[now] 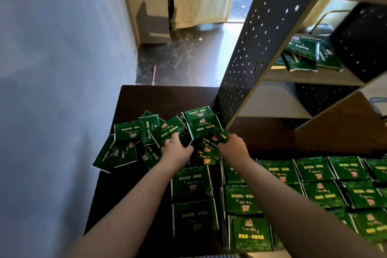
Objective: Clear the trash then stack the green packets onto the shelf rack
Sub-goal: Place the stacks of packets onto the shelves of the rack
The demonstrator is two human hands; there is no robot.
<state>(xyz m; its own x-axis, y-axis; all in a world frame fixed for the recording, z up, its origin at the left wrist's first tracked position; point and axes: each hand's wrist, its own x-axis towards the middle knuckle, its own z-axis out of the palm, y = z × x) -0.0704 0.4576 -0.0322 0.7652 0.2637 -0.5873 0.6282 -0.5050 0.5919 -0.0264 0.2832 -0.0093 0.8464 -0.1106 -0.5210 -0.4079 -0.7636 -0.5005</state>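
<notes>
Two hands are set into one loose heap of green packets (125, 148), which lies overlapping on the far left part of the dark table (146, 98), beside the wall (52, 90). The left hand (176, 150) is placed at the heap's right edge, with its fingers curled down over the packets and its thumb turned inward. Between the hands a small bundle (211, 143) of tilted packets is held. It is gripped at its left end by the left hand and at its right end by the right hand (233, 148), whose fingers are closed round its edge. The number of packets in the bundle cannot be told. Its long axis runs roughly left to right, across the line of the forearms. The shelf rack (261, 48) stands to the right of and beyond the grip, with its perforated side panel nearest. The shelves lie right of that panel, and a few shelved packets (301, 56) are already laid on one. The right hand is judged nearer to the rack, so a carry rightward and upward, round the panel's front edge, is expected. Flat rows of packets (314, 174) on the near right of the table are not yet moved.
</notes>
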